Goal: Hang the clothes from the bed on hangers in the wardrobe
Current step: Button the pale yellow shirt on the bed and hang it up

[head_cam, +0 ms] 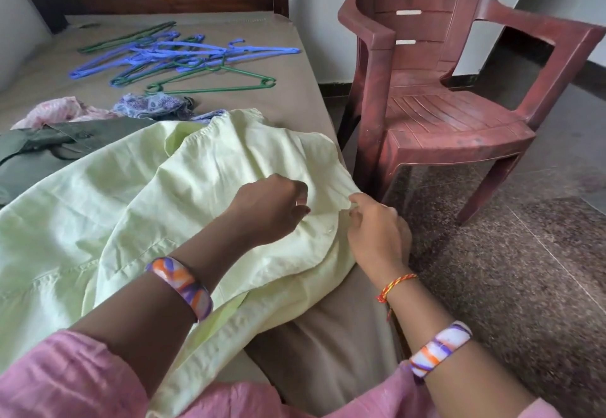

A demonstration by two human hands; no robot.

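Fingers: right hand (377, 234) pinches the pale green garment's (196, 194) edge, left hand (272, 208) curls into its cloth | garment: spread on bed (295, 103) at near edge, looks light, limp, creasing; best held at shoulders or collar | beyond: hangers (183, 57), other clothes (65, 135) | chair (442, 116) beside.

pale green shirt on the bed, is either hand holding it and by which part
Yes. The right hand pinches the pale green shirt at its edge nearest the chair. The left hand has curled fingers on the cloth beside it; its grip is hidden.
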